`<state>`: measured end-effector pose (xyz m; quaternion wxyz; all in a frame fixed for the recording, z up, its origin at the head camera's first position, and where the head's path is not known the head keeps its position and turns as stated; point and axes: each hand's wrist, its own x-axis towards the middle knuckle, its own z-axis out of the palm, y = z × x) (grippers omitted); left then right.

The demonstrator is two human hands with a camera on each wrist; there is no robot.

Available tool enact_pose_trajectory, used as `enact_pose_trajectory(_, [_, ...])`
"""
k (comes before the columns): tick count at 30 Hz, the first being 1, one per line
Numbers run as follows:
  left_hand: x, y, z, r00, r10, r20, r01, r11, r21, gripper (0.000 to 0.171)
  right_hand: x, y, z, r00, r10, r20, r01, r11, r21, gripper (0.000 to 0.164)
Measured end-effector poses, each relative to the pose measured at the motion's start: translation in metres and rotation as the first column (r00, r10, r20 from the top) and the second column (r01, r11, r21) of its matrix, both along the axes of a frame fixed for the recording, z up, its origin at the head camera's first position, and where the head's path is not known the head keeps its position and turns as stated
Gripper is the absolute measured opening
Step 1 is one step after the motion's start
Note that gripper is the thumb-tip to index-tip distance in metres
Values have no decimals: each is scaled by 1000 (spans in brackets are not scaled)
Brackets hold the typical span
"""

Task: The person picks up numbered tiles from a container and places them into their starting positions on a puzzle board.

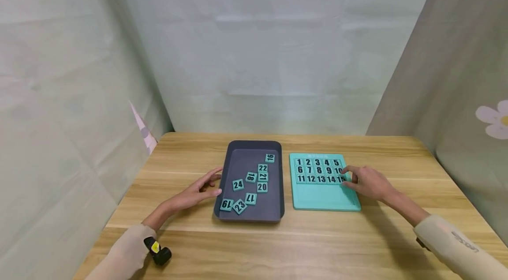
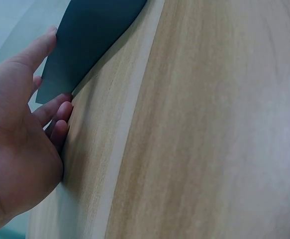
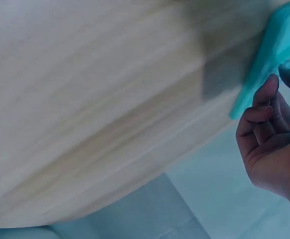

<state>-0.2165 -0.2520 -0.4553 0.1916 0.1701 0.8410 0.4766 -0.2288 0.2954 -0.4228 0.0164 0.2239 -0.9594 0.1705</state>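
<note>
At the left edge of a dark grey tray (image 1: 274, 211), my left hand (image 1: 197, 191) touches the side with thumb and fingertips, the fingers loosely spread. Loose number tiles lie in the tray, among them 16 (image 1: 270, 158), 24 (image 1: 237, 184) and 19 (image 1: 226, 204), some turned sideways or upside down. To the right lies a turquoise board (image 1: 323, 198) with tiles 1 to 15 in three rows. My right hand (image 1: 371, 182) pinches the number 15 tile (image 1: 340, 179) at the right end of the third row. In the right wrist view the fingertips hide this tile.
The wooden table (image 1: 254, 244) carries both tray and board, with a narrow gap between them. Pale curtains (image 1: 278, 50) enclose the table at the back and sides. A black wrist camera (image 1: 158, 251) sits on the left sleeve.
</note>
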Motion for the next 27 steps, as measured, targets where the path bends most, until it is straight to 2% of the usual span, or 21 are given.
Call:
enact_pose_trajectory(5, [0, -1, -1, 1000, 8, 1, -8, 1000, 4, 68, -4, -16, 11, 999, 34, -39, -33, 999, 13, 24])
enact_pose_trajectory(10, [1, -1, -1, 1000, 4, -6, -4, 1000, 7, 69, -9, -38, 21, 997, 71, -43, -70, 997, 20, 24])
enact_pose_trajectory(27, [0, 0, -1, 1000, 17, 8, -17, 1000, 4, 69, -26, -121, 33, 981, 195, -21, -195, 981, -3, 25])
